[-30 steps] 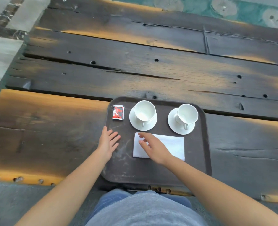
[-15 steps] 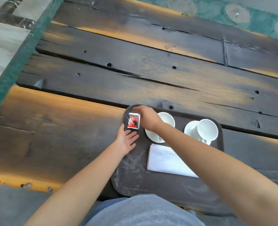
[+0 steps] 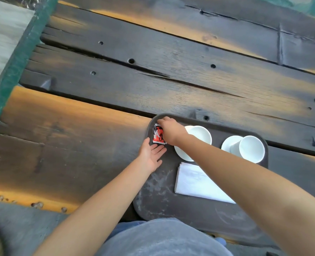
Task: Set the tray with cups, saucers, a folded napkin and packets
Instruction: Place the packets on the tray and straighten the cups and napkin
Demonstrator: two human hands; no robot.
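Note:
A dark brown tray (image 3: 158,196) lies at the near edge of the wooden table. On it stand two white cups, the left cup (image 3: 199,134) and the right cup (image 3: 251,149), each on a white saucer. A folded white napkin (image 3: 195,182) lies below them. In the tray's far left corner lies a red packet (image 3: 157,135); my right hand (image 3: 170,130) covers its right edge, fingers curled onto it. My left hand (image 3: 151,156) rests flat on the tray's left rim, fingers apart, just below the packet.
The table (image 3: 171,80) is dark weathered planks with gaps and bolt holes. A green border (image 3: 16,63) and pale floor lie at the far left. My grey-clad lap (image 3: 158,239) sits under the tray's near edge.
My right hand left the napkin and reached across to the red packet in the tray's far left corner. My left hand stayed on the tray's left rim. The camera view shifted left.

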